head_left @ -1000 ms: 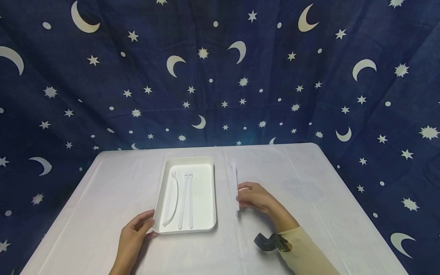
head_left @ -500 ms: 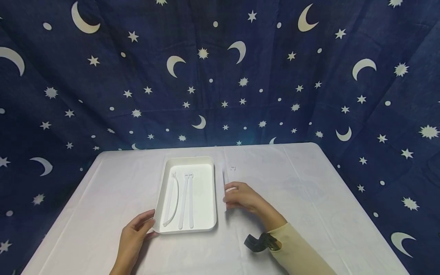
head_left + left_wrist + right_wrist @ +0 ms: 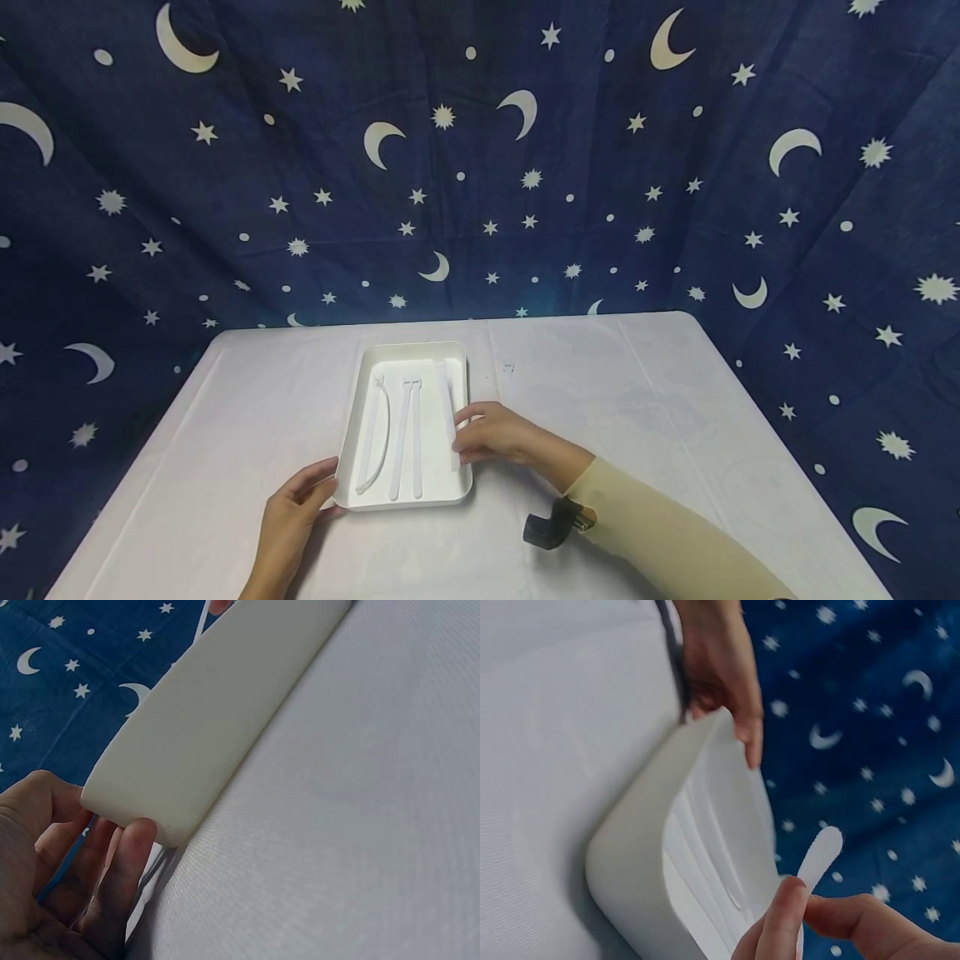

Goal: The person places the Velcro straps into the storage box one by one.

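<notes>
My left hand [image 3: 288, 517] grips the near left corner of a white rectangular tray [image 3: 405, 504]; the left wrist view shows thumb and fingertips at the tray's end wall [image 3: 202, 735]. My right hand [image 3: 495, 433] is at the tray's right rim and pinches a long flat white strap [image 3: 445, 390] between thumb and fingers. The strap's rounded end [image 3: 823, 851] sticks out past the fingertips. Inside the tray lie a bowed white strap [image 3: 385, 433] and two straight ones [image 3: 416, 442] with small squared heads. Whether the held strap touches the tray floor, I cannot tell.
On the white table cloth [image 3: 637, 500], right of the tray, is a small faint rectangular outline [image 3: 508, 367], too pale to identify. A dark blue curtain [image 3: 480, 208] with moons and stars hangs behind. A black device [image 3: 551, 527] sits on the right wrist.
My right hand has carried the strap leftward from the cloth to over the tray's right side. The small outline on the cloth has come into view. My left hand and the tray have stayed put.
</notes>
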The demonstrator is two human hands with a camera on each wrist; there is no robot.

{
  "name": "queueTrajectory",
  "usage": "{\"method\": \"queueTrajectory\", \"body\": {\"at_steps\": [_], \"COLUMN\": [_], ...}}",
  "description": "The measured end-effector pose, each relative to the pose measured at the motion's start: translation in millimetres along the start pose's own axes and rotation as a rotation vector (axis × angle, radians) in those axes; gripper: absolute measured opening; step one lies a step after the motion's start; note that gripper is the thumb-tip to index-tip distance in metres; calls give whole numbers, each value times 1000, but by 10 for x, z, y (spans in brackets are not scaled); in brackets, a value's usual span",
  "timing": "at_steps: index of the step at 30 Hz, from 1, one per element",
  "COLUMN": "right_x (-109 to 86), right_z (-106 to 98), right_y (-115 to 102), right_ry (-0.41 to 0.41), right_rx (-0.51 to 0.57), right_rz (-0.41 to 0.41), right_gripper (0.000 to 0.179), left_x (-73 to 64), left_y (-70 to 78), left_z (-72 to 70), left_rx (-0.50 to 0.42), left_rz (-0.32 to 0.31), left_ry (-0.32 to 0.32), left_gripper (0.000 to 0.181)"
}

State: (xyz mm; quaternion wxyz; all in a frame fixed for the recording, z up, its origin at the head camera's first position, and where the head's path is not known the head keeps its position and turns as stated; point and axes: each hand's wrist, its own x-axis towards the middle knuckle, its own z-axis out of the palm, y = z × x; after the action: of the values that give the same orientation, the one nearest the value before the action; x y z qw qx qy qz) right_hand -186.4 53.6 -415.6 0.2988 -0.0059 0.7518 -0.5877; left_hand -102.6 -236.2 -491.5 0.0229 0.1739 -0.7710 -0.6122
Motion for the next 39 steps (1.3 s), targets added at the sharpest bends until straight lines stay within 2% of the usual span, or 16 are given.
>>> {"method": "queueTrajectory", "body": {"at_steps": [5, 17, 28, 34, 39], "right_x": [46, 114, 260, 276, 267], "right_z": [82, 283, 401, 447, 478], "right_y": [-71, -195, -178, -166, -168], "right_ry": [-26, -32, 4, 11, 13], "right_rx": [20, 107, 104, 62, -2], "right_rz": [105, 203, 194, 186, 185], "right_gripper": [48, 48, 35, 33, 38], "left_x": [5, 11, 4, -1, 3], "left_y": [2, 4, 5, 1, -2], "left_z": [7, 10, 9, 12, 15], "left_rx": [-11, -10, -4, 10, 6], "left_rz": [-8, -10, -6, 1, -2], "left_ry": [-7, 1, -2, 3, 5], "left_gripper": [42, 41, 41, 41, 41]}}
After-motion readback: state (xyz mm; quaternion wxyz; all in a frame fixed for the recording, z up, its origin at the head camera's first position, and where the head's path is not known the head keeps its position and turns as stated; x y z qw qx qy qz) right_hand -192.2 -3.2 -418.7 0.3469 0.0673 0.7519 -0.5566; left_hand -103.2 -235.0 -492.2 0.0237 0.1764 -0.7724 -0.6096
